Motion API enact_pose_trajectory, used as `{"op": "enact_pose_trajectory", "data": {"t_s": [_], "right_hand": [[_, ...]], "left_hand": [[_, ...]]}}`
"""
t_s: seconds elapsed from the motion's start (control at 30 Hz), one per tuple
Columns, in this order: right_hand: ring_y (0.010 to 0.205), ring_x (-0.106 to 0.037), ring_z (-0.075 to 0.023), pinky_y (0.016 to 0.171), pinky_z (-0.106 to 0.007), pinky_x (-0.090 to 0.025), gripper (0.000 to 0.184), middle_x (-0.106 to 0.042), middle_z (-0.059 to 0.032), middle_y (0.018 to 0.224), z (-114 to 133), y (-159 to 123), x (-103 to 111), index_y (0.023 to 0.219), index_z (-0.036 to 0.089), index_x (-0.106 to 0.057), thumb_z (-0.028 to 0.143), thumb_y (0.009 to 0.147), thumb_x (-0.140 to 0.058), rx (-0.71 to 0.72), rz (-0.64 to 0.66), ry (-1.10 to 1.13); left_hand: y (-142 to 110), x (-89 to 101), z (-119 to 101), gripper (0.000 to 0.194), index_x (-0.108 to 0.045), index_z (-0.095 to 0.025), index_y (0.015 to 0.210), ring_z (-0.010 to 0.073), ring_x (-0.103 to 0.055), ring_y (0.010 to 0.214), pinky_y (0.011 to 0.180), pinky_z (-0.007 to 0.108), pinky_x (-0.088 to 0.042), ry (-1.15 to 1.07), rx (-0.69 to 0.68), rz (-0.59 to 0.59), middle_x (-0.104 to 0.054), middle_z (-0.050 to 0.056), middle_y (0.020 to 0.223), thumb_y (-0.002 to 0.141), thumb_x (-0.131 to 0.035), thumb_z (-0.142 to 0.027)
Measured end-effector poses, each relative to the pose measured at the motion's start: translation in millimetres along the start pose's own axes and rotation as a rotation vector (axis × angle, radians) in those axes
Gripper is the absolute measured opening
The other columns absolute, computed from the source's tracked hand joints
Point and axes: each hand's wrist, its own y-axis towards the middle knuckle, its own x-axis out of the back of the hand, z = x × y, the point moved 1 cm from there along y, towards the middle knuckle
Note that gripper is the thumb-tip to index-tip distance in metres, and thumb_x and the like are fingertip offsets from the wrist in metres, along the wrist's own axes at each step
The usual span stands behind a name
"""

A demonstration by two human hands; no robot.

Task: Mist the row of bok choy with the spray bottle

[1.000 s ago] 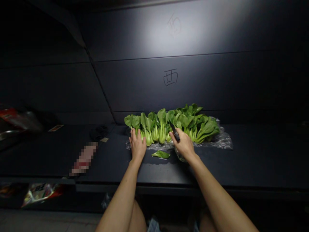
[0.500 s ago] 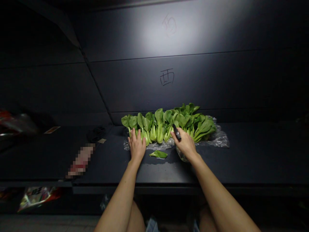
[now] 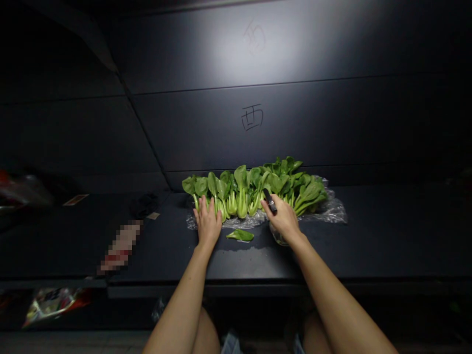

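Several heads of bok choy (image 3: 241,199) lie side by side on clear plastic film (image 3: 334,211), leaves toward the back panel and pale stems toward me. My left hand (image 3: 208,223) rests open, palm down with fingers spread, on the stems at the left end of the row. In my right hand (image 3: 284,219) is a spray bottle (image 3: 271,201) with a black head, held in front of the row's right half. My hand and wrist cover most of its clear body. A loose leaf (image 3: 240,235) lies on the shelf between my hands, with a wet patch near it.
The dark shelf (image 3: 236,265) ends at a front edge close to me. A back panel (image 3: 206,128) with a handwritten mark rises behind the greens. To the left are a dark crumpled item (image 3: 143,204), a small card (image 3: 76,199) and a blurred-out item. Packaged goods (image 3: 53,302) sit lower left.
The view has turned very slightly, so the shelf and greens appear a little further left. Both hands keep nearly the same pose, and the spray bottle stays in my right hand.
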Motion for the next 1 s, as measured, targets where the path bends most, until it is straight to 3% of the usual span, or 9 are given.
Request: {"op": "enact_pose_trajectory", "data": {"t_s": [0.73,1.0], "right_hand": [[0.082,-0.065,-0.0211,0.063,-0.025,-0.035,0.032,-0.071,-0.0082,0.090,-10,2,7,0.103,0.020,-0.063,0.042,0.093,-0.042,-0.059,-0.040,0.031],[0.086,-0.064,-0.0215,0.065,-0.025,-0.037,0.034,-0.070,-0.0088,0.094,-13,1,8,0.103,0.019,-0.062,0.043,0.094,-0.041,-0.005,-0.053,0.049]], "left_hand": [[-2,-3.5,-2,0.047,-0.051,-0.012,0.132,0.0333,-0.024,0.143,0.113,0.060,-0.019,-0.001,-0.066,0.000,-0.034,0.021,0.150,0.089,-0.042,-0.027],[-3,-5.0,-10,0.045,-0.051,-0.016,0.133,0.0315,-0.026,0.142,0.114,0.060,-0.018,-0.029,-0.131,0.016,-0.036,0.017,0.150,0.089,-0.043,-0.026]]}}
